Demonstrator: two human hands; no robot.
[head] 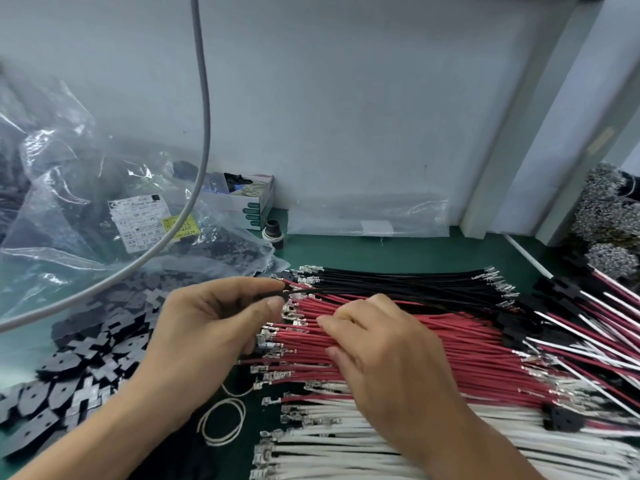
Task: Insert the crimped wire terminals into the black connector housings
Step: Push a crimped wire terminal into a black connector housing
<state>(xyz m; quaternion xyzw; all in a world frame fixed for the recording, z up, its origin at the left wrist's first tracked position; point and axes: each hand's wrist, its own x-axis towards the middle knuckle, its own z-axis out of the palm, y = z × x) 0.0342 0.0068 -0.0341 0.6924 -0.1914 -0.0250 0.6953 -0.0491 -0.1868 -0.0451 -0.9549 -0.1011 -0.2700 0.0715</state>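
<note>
Head view, left hand: the left hand [211,317] pinches one black wire [346,289] between thumb and first finger, close to its metal tip. A dark shape sits in the pinch; I cannot tell if it is a housing.
Head view, right hand: the right hand [377,351] lies on the red wires [450,344], its fingers [332,322] bent down onto them. I cannot tell if they pinch one wire or only touch.
Wires: black wires [415,277] lie just past the fingers, red ones under them, white wires [346,441] nearer the person. The metal tips [277,332] point toward the left hand.
Housings: black housings [90,372] lie in a heap on the green surface [346,251], on the outer side of the left hand. More sit in a clear bag [86,209] beyond it.
Done ones: wires with black housings on lie far out past the right hand [568,292].
How to do it well, I think: lift only one wire. Hold it near the tip so it stays stiff. Turn the tip the right way, push it straight in, then tug softly to check.
</note>
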